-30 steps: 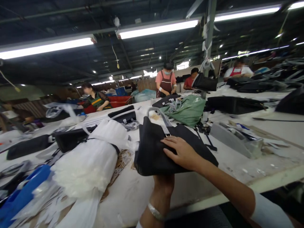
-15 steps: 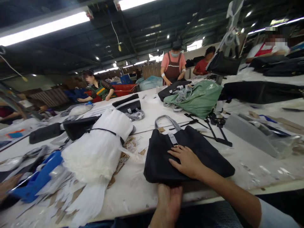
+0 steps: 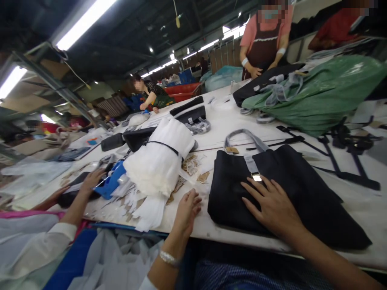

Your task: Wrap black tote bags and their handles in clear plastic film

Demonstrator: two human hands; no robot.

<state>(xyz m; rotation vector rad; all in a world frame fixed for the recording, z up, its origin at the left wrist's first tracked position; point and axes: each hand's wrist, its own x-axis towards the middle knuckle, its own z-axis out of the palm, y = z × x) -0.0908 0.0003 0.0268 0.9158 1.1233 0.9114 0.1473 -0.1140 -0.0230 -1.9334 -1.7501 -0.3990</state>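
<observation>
A black tote bag (image 3: 302,193) lies flat near the table's front edge. Its handle (image 3: 242,133) has a greyish wrapping and stands up at the far side, with a brown tag (image 3: 232,150) by its base. My right hand (image 3: 273,205) rests on the bag with fingers spread, fingertips close to the metal clasp (image 3: 256,177). Left of the bag, apart from it, my left hand (image 3: 188,209) is in the air with loosely bent fingers and nothing visible in them. The nearest thing beyond it is a white wrapping-sheet bundle (image 3: 157,161) tied with a black band.
A blue tape dispenser (image 3: 112,181) and a co-worker's hands (image 3: 90,181) are at the left. Paper scraps and strings (image 3: 192,165) lie by the bundle. Black straps (image 3: 347,175) and a green plastic sheet (image 3: 320,94) occupy the right side. Another person (image 3: 266,44) works across the table.
My left hand has come out from under the bag's near edge and moved left, away from it. My right hand remains on the bag. The view has swung left.
</observation>
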